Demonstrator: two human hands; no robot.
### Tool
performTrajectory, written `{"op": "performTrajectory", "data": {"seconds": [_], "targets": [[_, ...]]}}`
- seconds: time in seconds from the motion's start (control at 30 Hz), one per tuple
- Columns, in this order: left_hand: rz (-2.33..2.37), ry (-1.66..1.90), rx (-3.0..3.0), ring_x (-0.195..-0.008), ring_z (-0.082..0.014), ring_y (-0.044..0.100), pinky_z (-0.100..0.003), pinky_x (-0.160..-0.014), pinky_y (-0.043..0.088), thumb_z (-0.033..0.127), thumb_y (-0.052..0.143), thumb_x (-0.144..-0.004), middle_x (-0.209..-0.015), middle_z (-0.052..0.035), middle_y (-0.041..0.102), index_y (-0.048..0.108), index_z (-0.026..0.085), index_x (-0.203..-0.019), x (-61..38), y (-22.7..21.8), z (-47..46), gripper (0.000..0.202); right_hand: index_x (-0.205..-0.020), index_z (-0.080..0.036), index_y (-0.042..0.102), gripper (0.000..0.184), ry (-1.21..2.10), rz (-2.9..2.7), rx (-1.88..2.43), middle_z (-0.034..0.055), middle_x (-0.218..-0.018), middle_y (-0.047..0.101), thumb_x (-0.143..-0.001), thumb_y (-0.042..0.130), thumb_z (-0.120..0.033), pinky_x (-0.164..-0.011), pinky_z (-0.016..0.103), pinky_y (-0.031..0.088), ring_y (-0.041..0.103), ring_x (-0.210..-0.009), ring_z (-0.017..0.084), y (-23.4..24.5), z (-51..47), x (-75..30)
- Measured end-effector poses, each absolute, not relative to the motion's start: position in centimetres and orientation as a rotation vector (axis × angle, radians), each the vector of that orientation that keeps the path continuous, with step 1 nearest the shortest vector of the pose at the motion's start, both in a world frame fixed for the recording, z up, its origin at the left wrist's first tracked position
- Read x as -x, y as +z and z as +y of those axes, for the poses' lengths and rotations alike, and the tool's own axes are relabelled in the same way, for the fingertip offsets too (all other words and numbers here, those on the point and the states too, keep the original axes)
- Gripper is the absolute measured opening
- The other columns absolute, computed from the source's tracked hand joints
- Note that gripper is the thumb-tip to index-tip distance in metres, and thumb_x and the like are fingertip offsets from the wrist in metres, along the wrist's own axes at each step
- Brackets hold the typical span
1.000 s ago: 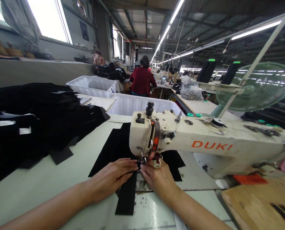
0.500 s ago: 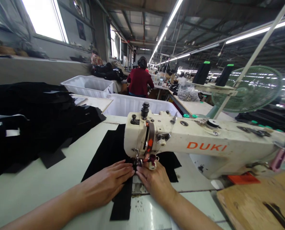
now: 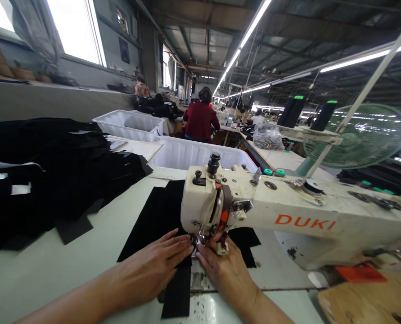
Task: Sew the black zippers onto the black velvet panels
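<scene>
A cream sewing machine (image 3: 288, 216) marked DUKI stands on the pale table (image 3: 51, 265). A black fabric piece (image 3: 159, 216) lies under its needle and runs toward me as a narrow strip (image 3: 178, 292). My left hand (image 3: 153, 265) lies flat on the fabric left of the needle, fingers stretched out. My right hand (image 3: 225, 270) presses flat on the fabric just right of the presser foot, fingertips at the needle.
A heap of black cut pieces (image 3: 51, 171) covers the table's left side. White plastic bins (image 3: 186, 153) stand behind the machine. A green fan (image 3: 358, 135) and thread cones (image 3: 291, 110) are at the right. A person in red (image 3: 200, 119) sits ahead. A wooden board (image 3: 365, 301) lies at lower right.
Both hands stay flat at the needle, edging slightly forward with the fabric. The view shifts a little; the narrow strip toward me looks shorter.
</scene>
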State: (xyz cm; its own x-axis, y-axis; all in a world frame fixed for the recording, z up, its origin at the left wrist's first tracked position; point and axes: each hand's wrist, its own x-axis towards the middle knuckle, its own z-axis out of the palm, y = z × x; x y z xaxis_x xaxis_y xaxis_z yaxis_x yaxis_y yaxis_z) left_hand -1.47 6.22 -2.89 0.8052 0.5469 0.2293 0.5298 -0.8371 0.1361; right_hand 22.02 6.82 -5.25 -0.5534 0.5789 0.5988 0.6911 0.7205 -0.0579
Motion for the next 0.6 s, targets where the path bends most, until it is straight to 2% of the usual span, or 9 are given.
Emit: {"op": "performTrajectory", "data": {"seconds": [0.2,0.4,0.6], "targets": [[0.87,0.411,-2.981,-0.14,-0.0251,0.04,-0.044,-0.119,0.024,0.0,0.047,-0.083,-0.148,-0.0156,0.048,0.04,0.008,-0.147,1.4,-3.4,6.4,0.065,-0.099,-0.02,0.072,0.012,-0.213,-2.298,0.927,0.0057,-0.093,0.073,-0.089,0.067,-0.02,-0.08,0.036,0.053,0.065,-0.086,0.024,-5.1,7.6,-22.3],[0.898,0.441,-2.986,-0.137,-0.0246,0.044,-0.045,-0.118,0.026,0.003,0.044,-0.089,-0.146,-0.0132,0.051,0.041,0.013,-0.146,1.4,-3.6,6.6,0.058,-0.092,-0.021,0.073,0.008,-0.207,-2.302,0.895,0.0036,-0.081,0.071,-0.089,0.068,-0.025,-0.076,0.035,0.052,0.065,-0.078,0.022,-4.5,8.2,-22.6],[0.929,0.474,-2.934,-0.135,-0.0259,0.047,-0.047,-0.117,0.029,0.006,0.047,-0.091,-0.143,-0.0127,0.055,0.045,0.015,-0.143,1.3,-3.1,6.5,0.053,-0.092,-0.023,0.073,0.009,-0.163,-2.317,0.916,0.0029,-0.081,0.071,-0.092,0.066,-0.028,-0.077,0.034,0.051,0.065,-0.079,0.02,-4.0,8.4,-23.5]]}}
